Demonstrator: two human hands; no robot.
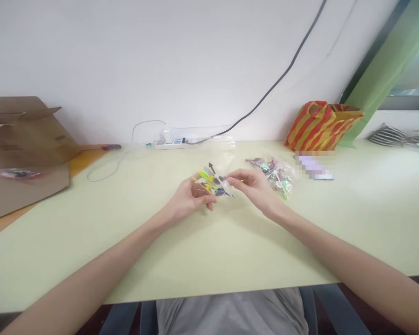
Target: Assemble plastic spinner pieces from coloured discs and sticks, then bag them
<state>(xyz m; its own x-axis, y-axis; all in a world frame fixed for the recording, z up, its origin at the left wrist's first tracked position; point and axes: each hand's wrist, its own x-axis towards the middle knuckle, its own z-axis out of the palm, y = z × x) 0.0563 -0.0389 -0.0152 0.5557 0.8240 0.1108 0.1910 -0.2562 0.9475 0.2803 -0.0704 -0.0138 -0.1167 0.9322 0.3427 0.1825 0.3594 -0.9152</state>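
Above the middle of the table, my left hand (192, 195) is closed round several small plastic pieces (209, 182) in yellow, green, blue and black. A dark arrow-shaped tip sticks up from this bunch. On its right side, my right hand (249, 184) pinches a whitish or clear part at the bunch, too small to make out. Just beyond the right hand lies a clear plastic bag (281, 174) with similar colourful pieces in it. Another clear, flat plastic bag (223, 151) seems to lie behind the hands.
An open cardboard box (31, 135) stands at the far left. Along the wall are a power strip (171, 143) with a black cable (282, 77) and a screwdriver-like tool (111, 147). A red-and-yellow striped bag (317, 125) stands at the back right, by a blurred pale object (314, 166).
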